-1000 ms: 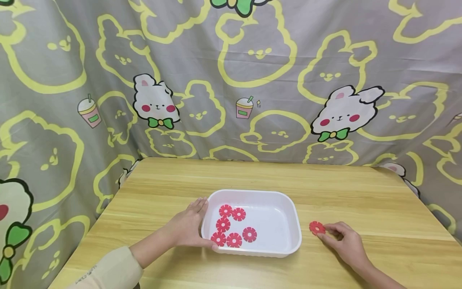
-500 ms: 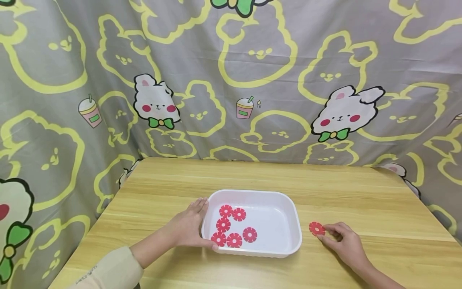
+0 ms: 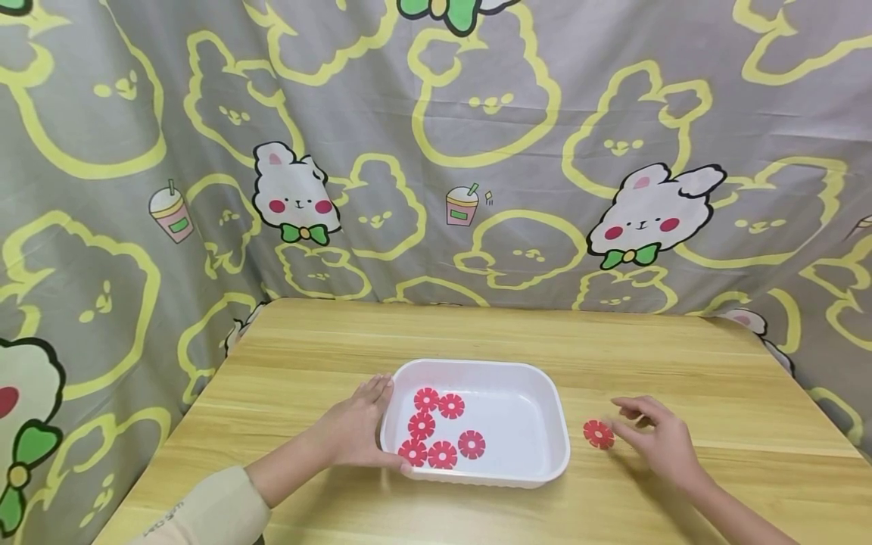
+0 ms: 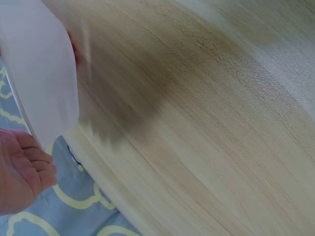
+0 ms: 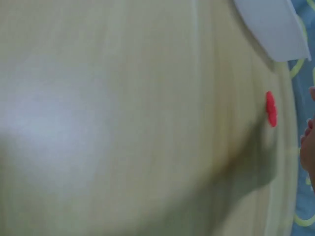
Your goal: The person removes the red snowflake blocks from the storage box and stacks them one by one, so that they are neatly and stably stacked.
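Observation:
A white plastic tray (image 3: pixel 477 478) stands on the table in the head view, with several red notched building discs (image 3: pixel 471 444) lying flat towards its left side. My left hand (image 3: pixel 357 428) grips the tray's left end, its thumb at the front rim and its fingers along the side. One more red disc (image 3: pixel 599 434) lies on the wood to the right of the tray. Just beyond it my right hand (image 3: pixel 657 439) hovers, fingers loosely bent and holding nothing. The right wrist view catches that single disc (image 5: pixel 271 109) edge-on, with part of the hand (image 5: pixel 309 147) at the frame's edge.
The wooden table (image 3: pixel 477 329) reaches back to a grey curtain (image 3: pixel 381 121) printed with yellow outlines and white rabbits. Curtain also hangs along the left and right sides. Shadows of the hands fall on the tabletop.
My right hand has let go of the red disc and drawn slightly up and to the right, leaving it on the table. My left hand and the tray have kept their places.

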`<state>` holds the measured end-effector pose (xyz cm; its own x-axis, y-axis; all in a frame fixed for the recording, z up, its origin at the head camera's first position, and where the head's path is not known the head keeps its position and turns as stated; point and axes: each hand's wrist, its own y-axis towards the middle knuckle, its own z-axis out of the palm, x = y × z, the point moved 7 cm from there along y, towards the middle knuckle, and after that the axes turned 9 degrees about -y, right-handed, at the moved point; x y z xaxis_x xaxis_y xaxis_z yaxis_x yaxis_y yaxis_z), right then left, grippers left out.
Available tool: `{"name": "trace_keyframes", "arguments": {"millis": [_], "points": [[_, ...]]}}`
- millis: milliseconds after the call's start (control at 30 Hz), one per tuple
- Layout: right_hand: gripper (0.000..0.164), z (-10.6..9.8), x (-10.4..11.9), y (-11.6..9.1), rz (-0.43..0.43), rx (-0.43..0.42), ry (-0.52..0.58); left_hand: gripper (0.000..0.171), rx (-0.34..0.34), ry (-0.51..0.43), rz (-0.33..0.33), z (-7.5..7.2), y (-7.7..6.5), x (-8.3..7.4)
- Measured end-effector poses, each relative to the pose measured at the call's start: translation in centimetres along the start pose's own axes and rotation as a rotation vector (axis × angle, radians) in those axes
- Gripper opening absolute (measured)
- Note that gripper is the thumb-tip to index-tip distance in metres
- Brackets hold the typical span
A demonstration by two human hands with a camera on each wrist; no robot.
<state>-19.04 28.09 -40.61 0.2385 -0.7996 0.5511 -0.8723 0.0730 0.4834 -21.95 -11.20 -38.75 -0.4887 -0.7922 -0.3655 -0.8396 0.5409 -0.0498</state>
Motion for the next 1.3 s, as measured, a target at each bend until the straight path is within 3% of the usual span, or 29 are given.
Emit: {"name": "trace_keyframes", "arguments": {"millis": [500, 700, 1300], "points": [[0.03, 0.2, 3.8, 2.7, -0.112, 0.003, 0.105, 0.122, 0.002, 0.008, 0.004, 0.1, 0.0, 0.0], [0.031, 0.9, 5.3, 3.4, -0.181, 0.043, 0.121, 0.122, -0.006, 0.016, 0.015, 0.0, 0.0, 0.0], [0.03, 4.4, 9.4, 3.6, -0.256, 0.157, 0.213, 0.121, -0.007, 0.025, 0.014, -0.1, 0.0, -0.1]]}}
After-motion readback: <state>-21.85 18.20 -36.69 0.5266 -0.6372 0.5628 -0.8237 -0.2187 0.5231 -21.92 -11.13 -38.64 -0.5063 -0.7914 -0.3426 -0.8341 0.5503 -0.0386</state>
